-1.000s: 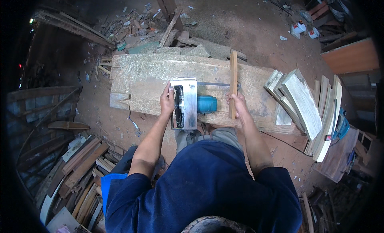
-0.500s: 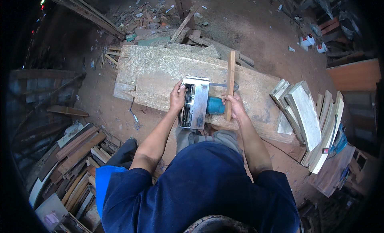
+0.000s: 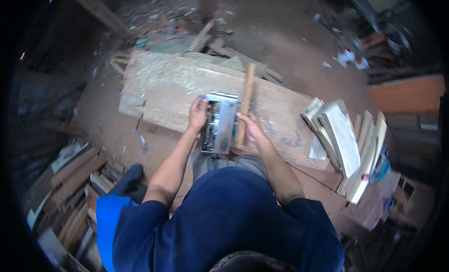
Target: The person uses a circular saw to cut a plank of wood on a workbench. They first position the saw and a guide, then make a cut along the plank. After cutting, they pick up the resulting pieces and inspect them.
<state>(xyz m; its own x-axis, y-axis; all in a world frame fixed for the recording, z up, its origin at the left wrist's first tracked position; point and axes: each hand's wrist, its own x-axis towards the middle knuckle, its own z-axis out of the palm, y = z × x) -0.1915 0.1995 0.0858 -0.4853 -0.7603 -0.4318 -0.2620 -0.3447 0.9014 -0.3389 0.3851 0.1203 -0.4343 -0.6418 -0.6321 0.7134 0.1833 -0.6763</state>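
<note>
In front of my body is a circular saw [image 3: 226, 127], its flat metal base plate with a long slot facing up. My left hand [image 3: 198, 114] is closed on the plate's left edge, thumb and fingers at its upper corner. A narrow wooden strip [image 3: 246, 99] stands along the saw's right side, pointing away from me. My right hand [image 3: 252, 127] grips the strip near its lower end. The teal motor housing is mostly hidden behind the strip. Blur hides whether strip and plate touch. Under both hands lies a wide, dust-covered wooden slab [image 3: 163, 80].
Pale boards [image 3: 343, 139] lean together at the slab's right end, with a teal tool [image 3: 382, 167] beside them. Stacked timber [image 3: 77, 178] fills the lower left. Beyond the slab are a post [image 3: 208, 10] and scattered scraps. White containers [image 3: 346, 57] stand at far right.
My right hand has brought the wooden strip leftward, up close to the saw's base plate, covering most of the teal housing. My left hand keeps its hold. The whole view has shifted and blurred.
</note>
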